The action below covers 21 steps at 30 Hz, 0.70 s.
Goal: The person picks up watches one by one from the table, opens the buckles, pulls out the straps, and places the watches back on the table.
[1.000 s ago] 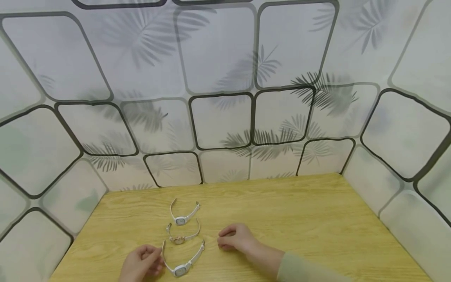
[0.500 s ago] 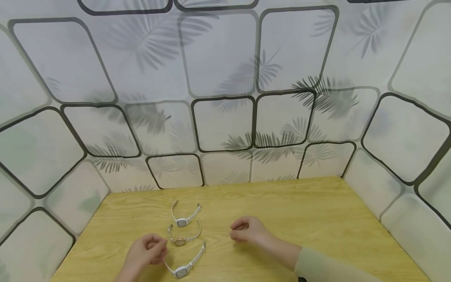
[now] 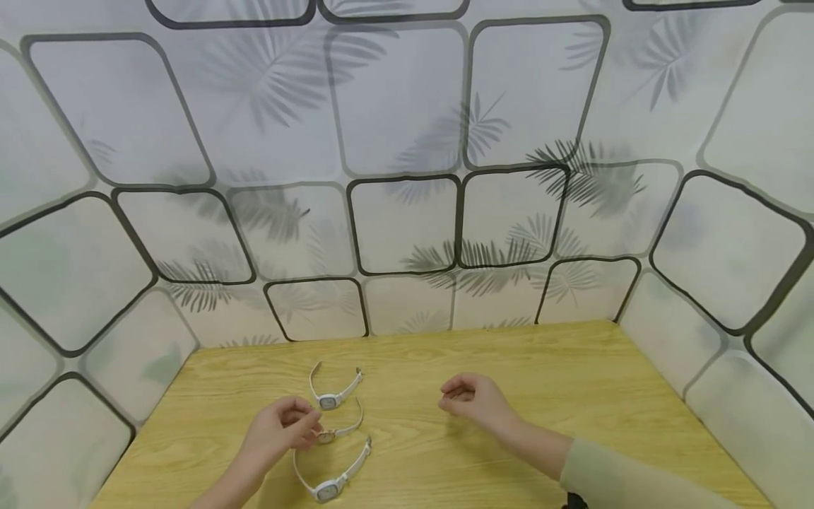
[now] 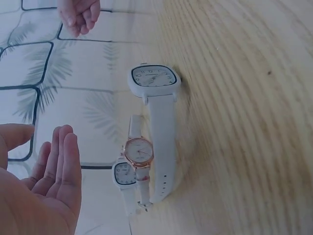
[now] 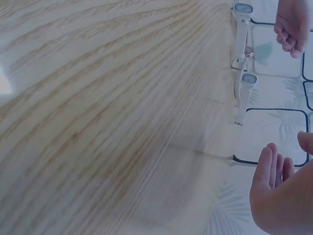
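Observation:
Three wristwatches with white straps stand in a row on the wooden table, straps curving away behind their dials. Nearest is a white square-cased watch [image 3: 327, 490]; behind it is one with a rose-gold round case [image 4: 139, 151]; farthest is another white watch [image 3: 328, 401]. My left hand [image 3: 276, 435] hovers beside the middle watch, its fingertips covering part of that watch in the head view. The left wrist view shows a gap between thumb and fingers, with nothing held. Off to the right of the row, my right hand [image 3: 480, 403] is raised over the table, fingers loosely bent and holding nothing.
The yellow wood-grain table [image 3: 540, 360] extends right of the watches. A pale wall covering [image 3: 400, 219] with leaf prints and dark outlines encloses the back and both sides.
My left hand has risen from beside the nearest watch and moved forward and right to the middle one. My right hand has shifted right and away. The watches keep their places.

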Motion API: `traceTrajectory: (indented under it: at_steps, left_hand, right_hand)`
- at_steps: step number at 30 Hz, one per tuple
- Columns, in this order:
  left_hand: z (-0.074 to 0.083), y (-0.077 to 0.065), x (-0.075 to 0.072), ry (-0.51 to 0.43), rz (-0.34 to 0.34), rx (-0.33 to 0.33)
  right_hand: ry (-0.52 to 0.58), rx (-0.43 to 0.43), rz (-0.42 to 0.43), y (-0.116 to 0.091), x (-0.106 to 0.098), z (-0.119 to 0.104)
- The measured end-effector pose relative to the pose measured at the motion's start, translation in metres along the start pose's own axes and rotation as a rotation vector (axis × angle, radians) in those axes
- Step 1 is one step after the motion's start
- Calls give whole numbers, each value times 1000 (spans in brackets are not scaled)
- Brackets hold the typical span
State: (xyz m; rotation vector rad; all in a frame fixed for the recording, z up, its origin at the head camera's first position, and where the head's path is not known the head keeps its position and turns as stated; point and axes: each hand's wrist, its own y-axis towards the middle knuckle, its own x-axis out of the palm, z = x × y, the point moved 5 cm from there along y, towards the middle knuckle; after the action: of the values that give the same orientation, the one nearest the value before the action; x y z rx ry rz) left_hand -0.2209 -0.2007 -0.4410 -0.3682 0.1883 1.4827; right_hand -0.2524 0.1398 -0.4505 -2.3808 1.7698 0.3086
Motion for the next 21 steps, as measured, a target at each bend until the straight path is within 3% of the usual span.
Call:
traceTrajectory:
  at_steps: [6,15,21]
  left_hand:
    - [16,1,6,97,-22,100]
    - [35,1,10,338,-12,261]
    - [48,0,9,523,58,347]
  right_hand:
    - [-73,-38,46,-6,-12,-4]
    - [-206,4,125,-13,-33,-8]
    - [-371,-35,208,-19,-49,-16]
